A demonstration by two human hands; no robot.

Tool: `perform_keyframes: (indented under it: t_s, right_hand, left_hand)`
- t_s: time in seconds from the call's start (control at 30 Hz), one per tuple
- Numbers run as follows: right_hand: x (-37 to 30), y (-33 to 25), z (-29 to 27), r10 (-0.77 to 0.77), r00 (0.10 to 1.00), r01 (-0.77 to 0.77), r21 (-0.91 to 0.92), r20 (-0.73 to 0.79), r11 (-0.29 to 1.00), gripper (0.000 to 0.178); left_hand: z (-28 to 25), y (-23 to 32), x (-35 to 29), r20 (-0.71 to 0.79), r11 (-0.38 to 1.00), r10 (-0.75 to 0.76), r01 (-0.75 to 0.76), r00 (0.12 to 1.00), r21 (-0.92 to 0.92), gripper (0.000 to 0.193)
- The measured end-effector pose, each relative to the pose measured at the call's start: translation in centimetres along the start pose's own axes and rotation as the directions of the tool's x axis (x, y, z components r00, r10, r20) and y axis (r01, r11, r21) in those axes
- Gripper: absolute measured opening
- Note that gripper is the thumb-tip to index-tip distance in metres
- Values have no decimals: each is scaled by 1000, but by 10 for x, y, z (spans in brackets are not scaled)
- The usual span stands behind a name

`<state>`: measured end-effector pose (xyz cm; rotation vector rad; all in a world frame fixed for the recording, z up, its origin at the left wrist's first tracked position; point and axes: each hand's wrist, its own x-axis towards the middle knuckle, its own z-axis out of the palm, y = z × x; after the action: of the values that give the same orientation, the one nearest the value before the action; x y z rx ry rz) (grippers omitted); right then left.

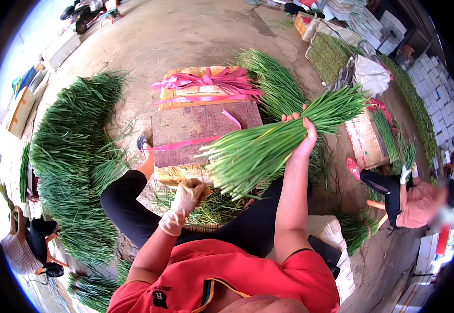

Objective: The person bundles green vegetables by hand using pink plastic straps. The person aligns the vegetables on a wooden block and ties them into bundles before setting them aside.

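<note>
My right hand (pixel 304 136), bare, grips a thick bunch of green chives (pixel 269 148) around its middle and holds it aslant above a board. The pale cut ends point to the lower left and the tips to the upper right. In a thin whitish glove, my left hand (pixel 188 198) is closed beside the near edge of the board, apart from the bunch. What its fingers hold, if anything, is hidden. The brown board (pixel 185 122) lies on a box, with a pink ribbon (pixel 185 143) across it. More pink ribbons (pixel 211 81) lie heaped at the far end.
A long pile of chives (pixel 73 156) curves along my left, and another heap (pixel 269 78) lies beyond the board. Loose stalks (pixel 211 206) cover the floor between my legs. A co-worker (pixel 420 203) sits at right, another (pixel 23 245) at far left. White boxes (pixel 435 88) are stacked far right.
</note>
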<state>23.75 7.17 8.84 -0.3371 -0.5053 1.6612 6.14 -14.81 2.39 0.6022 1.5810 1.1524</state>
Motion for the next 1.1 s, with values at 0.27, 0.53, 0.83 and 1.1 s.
perform_keyframes:
  t_s: [0.27, 0.53, 0.83, 1.1]
  right_hand:
    - [7, -4, -9, -135, 984, 135, -10, -121, 991, 42]
    - [5, 8, -1, -125, 990, 123, -37, -60, 992, 41]
    - [8, -7, -6, -194, 975, 193, -20, -111, 981, 41]
    - [7, -13, -12, -206, 977, 206, -6, -50, 979, 45]
  left_hand:
    - [15, 21, -32, 438, 981, -1, 87, 899, -176, 40]
    - [76, 4, 8, 675, 530, 44, 555, 737, -641, 34]
    - [22, -45, 14, 524, 837, 71, -337, 848, 431, 27]
    - [-1, -26, -33, 112, 943, 93, -123, 989, 310, 38]
